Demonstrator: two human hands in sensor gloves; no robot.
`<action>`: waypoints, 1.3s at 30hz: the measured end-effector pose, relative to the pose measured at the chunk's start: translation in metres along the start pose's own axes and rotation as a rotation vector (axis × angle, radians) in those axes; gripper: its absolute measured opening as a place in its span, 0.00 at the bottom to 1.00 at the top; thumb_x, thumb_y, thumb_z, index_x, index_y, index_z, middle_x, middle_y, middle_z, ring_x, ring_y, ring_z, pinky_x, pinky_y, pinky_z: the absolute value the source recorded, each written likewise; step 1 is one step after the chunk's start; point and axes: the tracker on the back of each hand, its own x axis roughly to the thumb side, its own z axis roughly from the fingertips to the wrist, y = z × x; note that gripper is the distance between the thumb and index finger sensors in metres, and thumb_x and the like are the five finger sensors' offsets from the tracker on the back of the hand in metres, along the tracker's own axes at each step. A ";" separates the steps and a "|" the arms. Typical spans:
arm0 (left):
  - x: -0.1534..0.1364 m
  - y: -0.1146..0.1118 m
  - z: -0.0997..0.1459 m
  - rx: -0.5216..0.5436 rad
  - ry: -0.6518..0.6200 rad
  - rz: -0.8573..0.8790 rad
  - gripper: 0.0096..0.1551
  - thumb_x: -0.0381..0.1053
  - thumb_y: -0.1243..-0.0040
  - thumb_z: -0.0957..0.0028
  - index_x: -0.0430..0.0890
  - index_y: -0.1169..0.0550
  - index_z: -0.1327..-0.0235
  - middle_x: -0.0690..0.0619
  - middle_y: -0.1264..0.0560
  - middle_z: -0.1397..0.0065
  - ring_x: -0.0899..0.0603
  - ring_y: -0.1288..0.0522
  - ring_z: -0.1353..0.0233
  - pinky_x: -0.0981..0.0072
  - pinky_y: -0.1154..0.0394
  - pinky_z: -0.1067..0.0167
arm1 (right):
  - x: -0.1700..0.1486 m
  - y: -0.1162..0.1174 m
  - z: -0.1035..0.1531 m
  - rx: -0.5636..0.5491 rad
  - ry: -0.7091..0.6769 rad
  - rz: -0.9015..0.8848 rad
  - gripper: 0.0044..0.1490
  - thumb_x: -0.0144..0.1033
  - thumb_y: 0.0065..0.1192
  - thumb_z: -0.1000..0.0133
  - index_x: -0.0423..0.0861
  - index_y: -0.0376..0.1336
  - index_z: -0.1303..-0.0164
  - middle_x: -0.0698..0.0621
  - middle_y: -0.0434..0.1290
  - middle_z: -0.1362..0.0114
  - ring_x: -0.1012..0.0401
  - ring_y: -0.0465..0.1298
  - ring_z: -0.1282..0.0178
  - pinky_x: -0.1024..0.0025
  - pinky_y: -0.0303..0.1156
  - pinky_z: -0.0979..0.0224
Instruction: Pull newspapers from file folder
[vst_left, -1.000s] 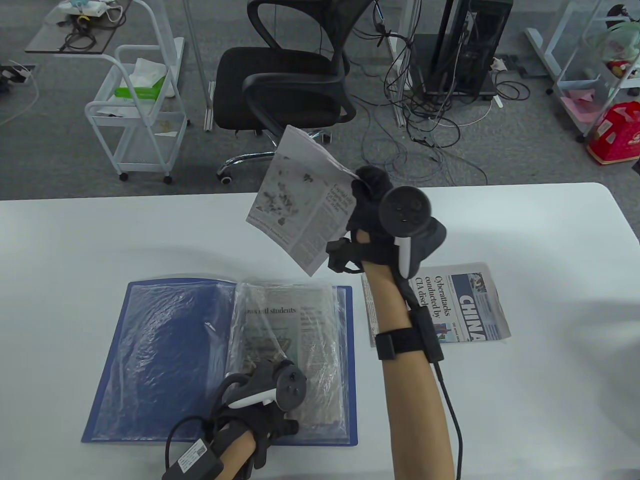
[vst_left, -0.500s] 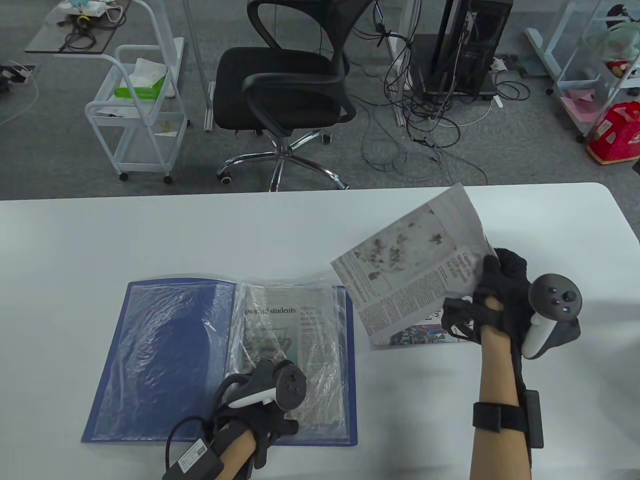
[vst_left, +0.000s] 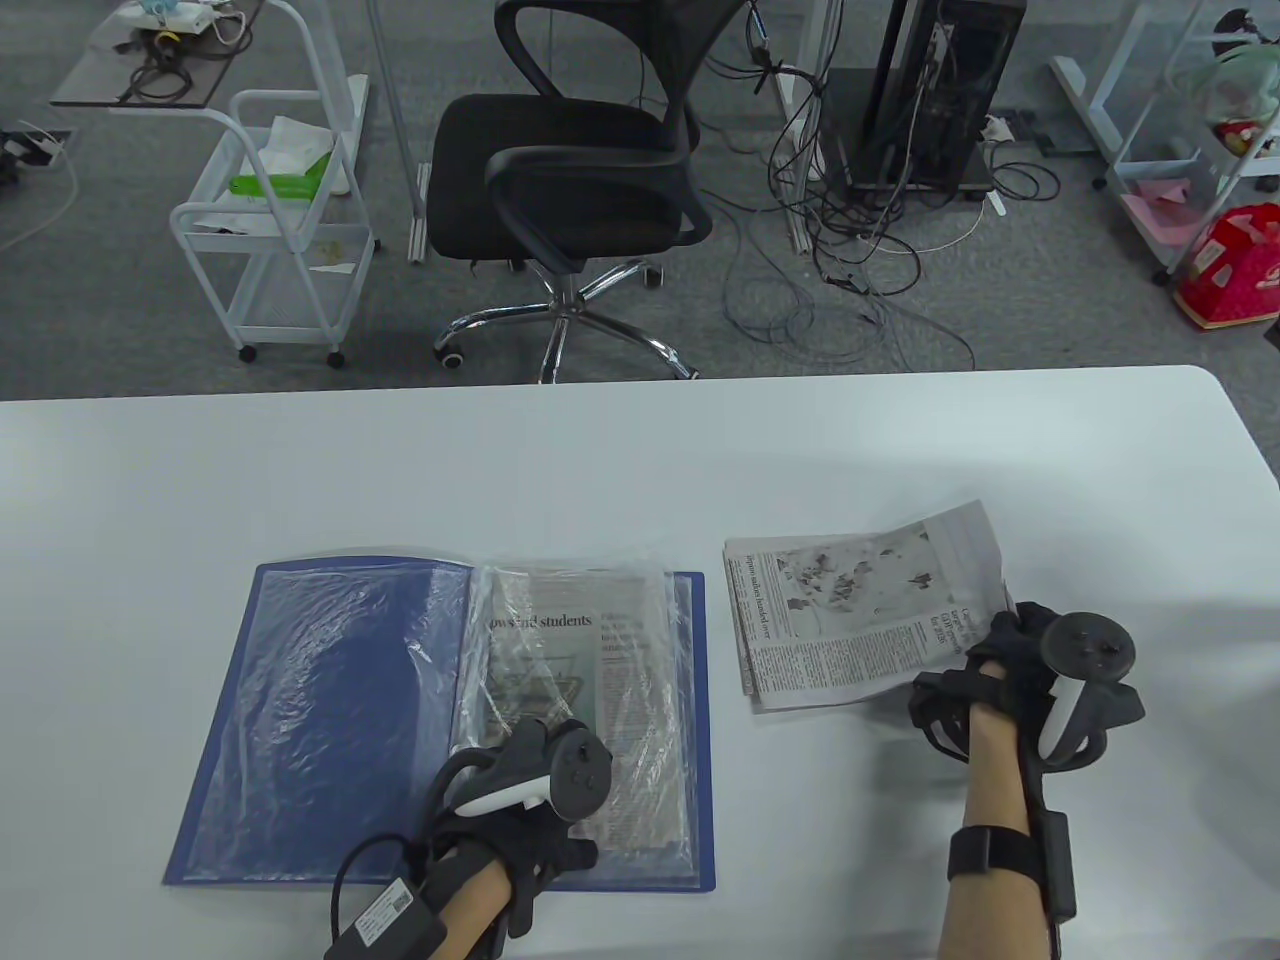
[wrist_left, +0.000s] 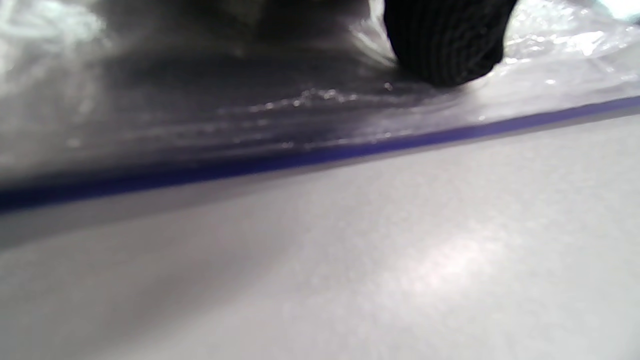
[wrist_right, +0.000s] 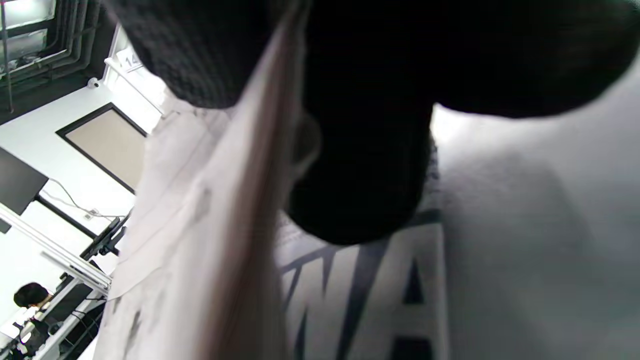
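An open blue file folder (vst_left: 330, 720) lies on the white table (vst_left: 600, 470). Its right-hand plastic sleeve (vst_left: 590, 650) holds a newspaper. My left hand (vst_left: 530, 800) presses on that sleeve near its lower edge; a gloved fingertip (wrist_left: 445, 45) touches the plastic just above the folder's blue edge (wrist_left: 300, 157). My right hand (vst_left: 1010, 670) grips a pulled-out newspaper (vst_left: 850, 620) by its right edge. That paper lies on top of another newspaper to the right of the folder. In the right wrist view the held sheet (wrist_right: 200, 240) sits between my fingers (wrist_right: 360, 175), above big printed letters (wrist_right: 380, 300).
A black office chair (vst_left: 570, 180) stands beyond the table's far edge, with a white cart (vst_left: 270, 220) to its left and a computer tower with cables (vst_left: 930, 100) to its right. The table's right edge curves away near the right hand.
My right hand has brought the newspaper from high over the folder, rightward and down, onto the newspaper lying right of the folder. The left hand has stayed put.
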 end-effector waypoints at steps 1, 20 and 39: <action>0.000 0.000 0.000 0.000 0.000 0.000 0.50 0.59 0.43 0.50 0.50 0.55 0.22 0.46 0.66 0.19 0.24 0.63 0.23 0.28 0.54 0.31 | 0.002 0.000 0.001 -0.001 -0.020 0.021 0.26 0.42 0.66 0.53 0.51 0.67 0.44 0.46 0.82 0.44 0.55 0.91 0.63 0.56 0.85 0.59; -0.001 0.000 0.000 0.005 -0.003 0.004 0.50 0.59 0.43 0.50 0.50 0.55 0.22 0.45 0.66 0.19 0.24 0.63 0.23 0.28 0.54 0.31 | 0.086 0.003 0.130 0.156 -0.746 0.156 0.38 0.56 0.58 0.52 0.59 0.59 0.29 0.48 0.64 0.19 0.42 0.68 0.21 0.35 0.62 0.27; 0.008 0.002 -0.014 0.189 0.187 0.090 0.60 0.68 0.50 0.52 0.35 0.57 0.22 0.29 0.62 0.20 0.18 0.60 0.25 0.26 0.51 0.33 | 0.076 0.038 0.157 0.225 -0.947 0.406 0.38 0.57 0.57 0.53 0.60 0.60 0.29 0.49 0.62 0.18 0.42 0.65 0.18 0.35 0.59 0.24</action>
